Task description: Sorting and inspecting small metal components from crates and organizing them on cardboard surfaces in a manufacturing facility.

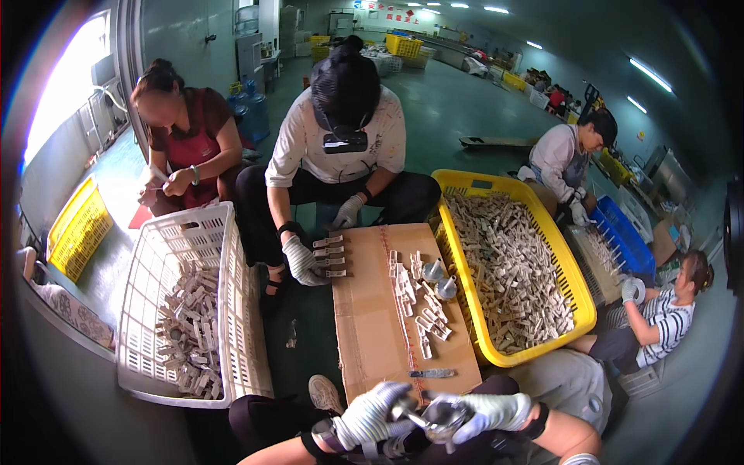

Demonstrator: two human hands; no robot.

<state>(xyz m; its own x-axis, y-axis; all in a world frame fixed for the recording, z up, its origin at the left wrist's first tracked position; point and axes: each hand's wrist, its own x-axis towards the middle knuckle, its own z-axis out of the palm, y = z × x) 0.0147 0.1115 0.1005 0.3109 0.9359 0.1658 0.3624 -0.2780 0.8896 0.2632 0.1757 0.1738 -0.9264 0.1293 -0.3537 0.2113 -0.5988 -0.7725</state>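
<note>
My left hand (372, 417), in a white knitted glove, is closed on the narrow arm of a shiny metal piece with a rounded, bowl-like part (447, 418). My gloved right hand (496, 413) grips the rounded part from the other side. What kind of piece it is does not show clearly. Just beyond lies a brown cardboard sheet (360, 325). On it are a flat grey strip-like tool (432, 373), several pale clip-shaped parts (428, 322), and two grey cone-topped pieces (446, 288). A short row of clip parts with dark ends (331, 261) sits at its far left.
A white basket (246, 341) of clip parts stands left, and a yellow crate (508, 358) full of them right. Opposite, a gloved co-worker (341, 139) sits by the cardboard. Other people work at left and right, near a blue crate (632, 246).
</note>
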